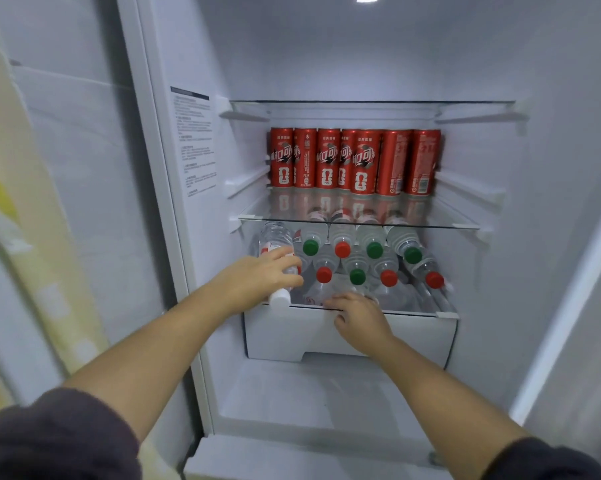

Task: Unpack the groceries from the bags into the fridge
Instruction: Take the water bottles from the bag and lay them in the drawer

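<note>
Left hand (pixel 257 282) grips a clear, white-capped water bottle (pixel 275 237) lying at the left end of the lower glass shelf (pixel 413 312) inside the fridge (pixel 326 64). Right hand (pixel 359 320) sits at that shelf's front edge, fingers curled; whether it holds anything cannot be told. Stacked bottles alongside show eight coloured caps: four green caps (pixel 310 247) and four red caps (pixel 342 249). Further clear bottles lie beneath, count unclear. Upper glass shelf (pixel 465 226) carries seven red cans (pixel 328 157), upright in a row. White drawer (pixel 423 337) sits under the lower shelf, contents hidden.
</note>
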### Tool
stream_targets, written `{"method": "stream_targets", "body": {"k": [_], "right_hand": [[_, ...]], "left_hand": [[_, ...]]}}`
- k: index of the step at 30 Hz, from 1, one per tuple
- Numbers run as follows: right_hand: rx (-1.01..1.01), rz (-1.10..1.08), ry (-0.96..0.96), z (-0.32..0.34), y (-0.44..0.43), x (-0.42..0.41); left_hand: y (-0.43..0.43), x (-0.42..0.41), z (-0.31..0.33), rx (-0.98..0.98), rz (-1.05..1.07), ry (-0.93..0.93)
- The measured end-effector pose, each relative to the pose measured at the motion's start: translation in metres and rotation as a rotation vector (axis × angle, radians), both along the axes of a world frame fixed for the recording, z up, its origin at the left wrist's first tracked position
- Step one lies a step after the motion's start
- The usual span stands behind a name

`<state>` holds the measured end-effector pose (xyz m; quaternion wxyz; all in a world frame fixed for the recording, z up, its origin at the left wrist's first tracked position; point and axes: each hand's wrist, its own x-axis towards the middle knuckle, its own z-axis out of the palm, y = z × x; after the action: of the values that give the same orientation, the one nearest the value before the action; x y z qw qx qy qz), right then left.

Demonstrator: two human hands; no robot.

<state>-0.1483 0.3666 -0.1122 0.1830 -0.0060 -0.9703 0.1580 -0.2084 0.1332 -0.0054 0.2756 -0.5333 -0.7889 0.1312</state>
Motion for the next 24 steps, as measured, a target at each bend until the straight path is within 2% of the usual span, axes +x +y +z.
{"method": "stream_targets", "body": {"k": [8, 15, 19, 24], "right_hand": [[-0.024, 0.084, -0.136, 0.017, 0.011, 0.004], [-0.098, 0.095, -0.174, 0.014, 0.018, 0.001], [-0.13, 0.095, -0.193, 0.015, 0.018, 0.003], [-0.153, 0.103, -0.193, 0.017, 0.018, 0.003]], "left_hand": [[0.025, -0.029, 0.018, -0.167, 0.195, -0.099], [0.035, -0.066, 0.014, 0.05, 0.371, -0.357], [0.037, -0.075, 0.02, 0.027, 0.569, -0.403], [0.044, -0.079, 0.02, 0.036, 0.563, -0.478]]}}
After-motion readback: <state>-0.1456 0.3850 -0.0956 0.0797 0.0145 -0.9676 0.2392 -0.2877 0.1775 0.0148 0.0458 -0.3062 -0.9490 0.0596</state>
